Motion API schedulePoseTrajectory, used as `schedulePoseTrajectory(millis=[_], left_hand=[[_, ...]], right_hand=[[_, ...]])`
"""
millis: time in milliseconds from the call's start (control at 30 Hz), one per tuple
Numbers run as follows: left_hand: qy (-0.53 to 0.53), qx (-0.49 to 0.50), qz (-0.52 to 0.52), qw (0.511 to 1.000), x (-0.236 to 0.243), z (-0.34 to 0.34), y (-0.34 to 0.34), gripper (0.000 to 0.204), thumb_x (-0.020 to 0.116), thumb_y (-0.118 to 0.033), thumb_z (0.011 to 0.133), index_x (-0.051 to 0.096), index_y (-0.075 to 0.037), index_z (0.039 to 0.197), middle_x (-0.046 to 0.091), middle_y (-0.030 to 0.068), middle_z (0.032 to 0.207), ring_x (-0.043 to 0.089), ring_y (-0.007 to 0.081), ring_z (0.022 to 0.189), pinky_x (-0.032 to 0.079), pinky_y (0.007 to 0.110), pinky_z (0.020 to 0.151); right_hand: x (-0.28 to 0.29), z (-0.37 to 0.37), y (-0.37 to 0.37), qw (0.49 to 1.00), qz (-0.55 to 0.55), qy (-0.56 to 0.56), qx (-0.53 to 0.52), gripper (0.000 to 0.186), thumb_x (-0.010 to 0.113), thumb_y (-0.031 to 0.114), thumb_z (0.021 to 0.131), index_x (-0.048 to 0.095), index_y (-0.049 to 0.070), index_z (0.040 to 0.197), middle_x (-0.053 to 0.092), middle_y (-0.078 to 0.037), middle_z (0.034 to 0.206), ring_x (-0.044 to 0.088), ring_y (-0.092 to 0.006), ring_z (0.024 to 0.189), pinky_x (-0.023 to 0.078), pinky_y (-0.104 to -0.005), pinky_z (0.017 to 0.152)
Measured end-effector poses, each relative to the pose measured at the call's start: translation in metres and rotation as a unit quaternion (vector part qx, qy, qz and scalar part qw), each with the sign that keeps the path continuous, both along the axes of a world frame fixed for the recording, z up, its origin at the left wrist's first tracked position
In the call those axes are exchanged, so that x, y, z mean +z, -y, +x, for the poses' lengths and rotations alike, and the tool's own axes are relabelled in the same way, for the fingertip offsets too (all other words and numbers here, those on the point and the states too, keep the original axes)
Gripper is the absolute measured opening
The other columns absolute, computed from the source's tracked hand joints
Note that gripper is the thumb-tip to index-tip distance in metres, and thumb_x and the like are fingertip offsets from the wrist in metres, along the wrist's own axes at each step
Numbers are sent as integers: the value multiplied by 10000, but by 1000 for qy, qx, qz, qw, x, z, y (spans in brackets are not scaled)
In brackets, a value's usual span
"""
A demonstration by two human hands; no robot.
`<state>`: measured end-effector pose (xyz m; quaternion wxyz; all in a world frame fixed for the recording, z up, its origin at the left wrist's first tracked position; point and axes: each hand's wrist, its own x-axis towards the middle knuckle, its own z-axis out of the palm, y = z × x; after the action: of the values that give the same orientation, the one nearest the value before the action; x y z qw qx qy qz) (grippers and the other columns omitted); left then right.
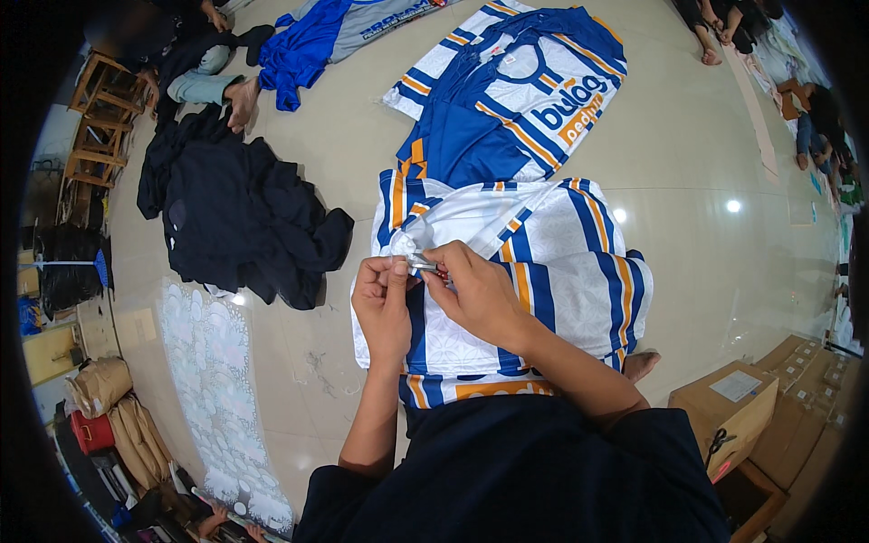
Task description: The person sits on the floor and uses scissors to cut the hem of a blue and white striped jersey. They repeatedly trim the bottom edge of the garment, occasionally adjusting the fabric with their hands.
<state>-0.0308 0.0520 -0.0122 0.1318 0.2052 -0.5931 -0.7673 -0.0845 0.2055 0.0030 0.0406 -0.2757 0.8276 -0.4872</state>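
- Pinching white cloth [405,242] with the left hand [382,294], thumb against fingers.
- Gripping a small silver metal tool [423,262] in the right hand [478,294], fingers closed — just beside that cloth.
- Spread out beneath both hands: a striped white, blue and orange jersey [579,303].
- Lying to the left — heaped black clothing [244,213].

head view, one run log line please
left hand: pinches white fabric; right hand: holds small silver tool; striped garment: beneath both hands; black clothes: left side
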Motion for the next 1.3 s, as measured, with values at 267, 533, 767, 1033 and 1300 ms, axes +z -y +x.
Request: schedulePoseTrajectory(millis=[267, 533, 767, 1033, 1300], left_hand=[[-27, -8, -60, 998, -2, 5, -3, 88, 674, -53, 1061, 605, 0, 1073, 723, 70, 1012, 681, 82, 928, 550, 228, 849], [-36, -7, -77, 996, -5, 5, -4, 61, 678, -12, 1048, 618, 0, 1058, 725, 60, 988, 661, 62, 915, 510, 209, 825], [-35, -12, -90, 995, 0, 4, -5, 58, 679, -11, 1048, 622, 1, 1047, 720, 52, 976, 651, 58, 903, 499, 205, 813], [-2, -2, -37, 999, 0, 4, 0, 101, 681, -103, 1068, 614, -28, 1051, 696, 29, 954, 632, 53, 876, 517, 217, 818], [18, 20, 106, 994, 2, 1, 8, 136, 668, -162, 1083, 593, -49, 1066, 682, 25, 932, 651, 53, 819, 613, 248, 829]], right_hand=[[5, 0, 3, 999, 5, -32, -23, 233, 736, 125, 983, 641, -3, 1153, 691, -145, 989, 738, -272, 782, 581, -343, 645], [7, 0, 3, 996, -3, -81, -44, 183, 746, 86, 960, 672, 10, 1109, 705, -122, 946, 724, -266, 710, 561, -336, 594], [7, 1, 4, 994, -6, -96, -46, 135, 741, 70, 954, 669, 30, 1062, 710, -105, 922, 717, -264, 694, 545, -344, 566], [-8, -3, 1, 995, -38, -15, -87, 226, 742, 155, 981, 636, 16, 1125, 696, -139, 938, 730, -269, 752, 555, -330, 628], [-19, -12, 0, 967, -143, 182, -103, 265, 828, 133, 932, 661, 26, 1108, 685, 2, 886, 585, -24, 791, 475, -192, 676]])
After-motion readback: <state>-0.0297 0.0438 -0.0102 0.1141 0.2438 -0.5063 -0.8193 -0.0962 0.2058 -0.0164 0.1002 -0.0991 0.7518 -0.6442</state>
